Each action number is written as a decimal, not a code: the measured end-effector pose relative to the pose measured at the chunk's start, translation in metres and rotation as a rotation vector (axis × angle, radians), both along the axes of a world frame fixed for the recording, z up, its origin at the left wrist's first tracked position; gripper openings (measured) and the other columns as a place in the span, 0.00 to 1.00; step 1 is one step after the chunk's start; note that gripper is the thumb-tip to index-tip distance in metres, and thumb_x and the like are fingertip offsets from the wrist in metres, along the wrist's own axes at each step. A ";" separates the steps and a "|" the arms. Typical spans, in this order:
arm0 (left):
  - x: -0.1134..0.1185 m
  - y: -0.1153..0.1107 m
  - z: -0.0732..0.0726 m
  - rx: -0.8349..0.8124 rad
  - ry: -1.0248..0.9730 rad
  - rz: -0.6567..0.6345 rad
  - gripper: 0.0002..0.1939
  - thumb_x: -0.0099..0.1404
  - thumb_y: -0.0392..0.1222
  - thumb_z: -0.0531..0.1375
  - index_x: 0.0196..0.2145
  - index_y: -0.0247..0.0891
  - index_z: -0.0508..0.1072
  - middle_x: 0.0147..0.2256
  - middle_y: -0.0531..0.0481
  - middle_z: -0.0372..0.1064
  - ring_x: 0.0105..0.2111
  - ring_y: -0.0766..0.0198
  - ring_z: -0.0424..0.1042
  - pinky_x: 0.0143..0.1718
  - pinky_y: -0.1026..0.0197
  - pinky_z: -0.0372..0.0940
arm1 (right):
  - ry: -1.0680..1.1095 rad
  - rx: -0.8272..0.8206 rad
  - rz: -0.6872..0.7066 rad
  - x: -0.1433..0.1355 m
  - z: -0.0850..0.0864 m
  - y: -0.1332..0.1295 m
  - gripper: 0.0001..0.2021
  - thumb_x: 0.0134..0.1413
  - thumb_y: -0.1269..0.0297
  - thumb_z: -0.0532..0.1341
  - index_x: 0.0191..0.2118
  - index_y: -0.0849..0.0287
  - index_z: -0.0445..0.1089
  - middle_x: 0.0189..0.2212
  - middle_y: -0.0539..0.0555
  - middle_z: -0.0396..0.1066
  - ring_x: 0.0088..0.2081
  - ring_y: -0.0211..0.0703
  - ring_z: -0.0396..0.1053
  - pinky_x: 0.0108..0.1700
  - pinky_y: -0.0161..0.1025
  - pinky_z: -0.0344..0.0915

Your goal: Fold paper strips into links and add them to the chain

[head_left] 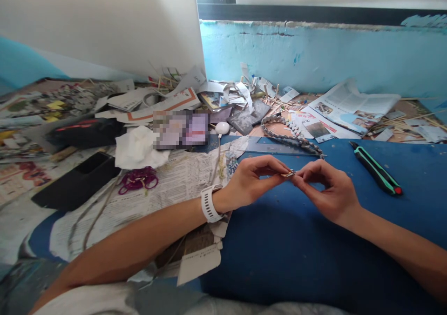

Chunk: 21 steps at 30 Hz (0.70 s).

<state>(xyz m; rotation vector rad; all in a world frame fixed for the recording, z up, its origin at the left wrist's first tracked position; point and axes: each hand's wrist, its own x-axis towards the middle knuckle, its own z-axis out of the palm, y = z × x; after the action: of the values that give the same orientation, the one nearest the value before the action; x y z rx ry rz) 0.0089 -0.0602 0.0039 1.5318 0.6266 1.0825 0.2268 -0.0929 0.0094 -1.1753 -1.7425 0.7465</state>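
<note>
Over the blue tabletop, my left hand and my right hand meet fingertip to fingertip. Between them is a small folded paper piece, pale with yellowish and dark parts. Thumb and forefinger of each hand pinch it, so most of its shape is hidden. Just behind the hands lies a braided chain of folded paper, curved in a loop, its near end by my right hand. A clear ruler lies flat behind my left hand. To the right rests a green and black utility knife.
Newspaper sheets cover the left side, with a purple cord bundle, a white tissue and a black box. Paper scraps and thin sticks crowd the back along the blue wall. A printed sheet lies back right.
</note>
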 end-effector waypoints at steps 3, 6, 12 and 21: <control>0.001 -0.001 -0.001 -0.046 0.006 0.022 0.09 0.64 0.42 0.71 0.40 0.35 0.80 0.40 0.44 0.82 0.44 0.57 0.83 0.51 0.55 0.79 | -0.004 0.014 0.019 0.001 -0.002 -0.001 0.16 0.64 0.56 0.67 0.30 0.52 0.61 0.31 0.52 0.75 0.32 0.43 0.74 0.35 0.40 0.76; 0.001 -0.002 0.000 -0.077 0.005 0.026 0.10 0.64 0.42 0.71 0.40 0.34 0.80 0.40 0.44 0.82 0.42 0.58 0.83 0.50 0.57 0.79 | -0.033 0.055 0.056 0.001 -0.002 -0.001 0.18 0.66 0.61 0.65 0.29 0.52 0.56 0.30 0.51 0.72 0.30 0.40 0.70 0.30 0.38 0.68; 0.000 -0.004 0.004 -0.066 0.010 0.001 0.11 0.65 0.40 0.70 0.44 0.35 0.81 0.43 0.43 0.82 0.44 0.59 0.82 0.51 0.58 0.78 | -0.041 0.093 0.090 0.002 -0.001 -0.001 0.18 0.66 0.66 0.64 0.29 0.53 0.55 0.30 0.49 0.69 0.31 0.40 0.68 0.33 0.40 0.64; 0.001 -0.002 -0.002 0.031 -0.042 0.014 0.06 0.64 0.37 0.71 0.40 0.35 0.82 0.42 0.43 0.82 0.45 0.57 0.83 0.49 0.57 0.79 | -0.069 0.136 0.091 0.002 -0.003 -0.005 0.16 0.66 0.69 0.64 0.31 0.53 0.55 0.29 0.48 0.66 0.26 0.36 0.60 0.28 0.38 0.60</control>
<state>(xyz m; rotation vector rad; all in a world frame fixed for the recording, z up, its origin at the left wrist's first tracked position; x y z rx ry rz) 0.0103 -0.0626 0.0019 1.5297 0.5950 1.1374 0.2286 -0.0975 0.0068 -1.0467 -1.8841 0.6360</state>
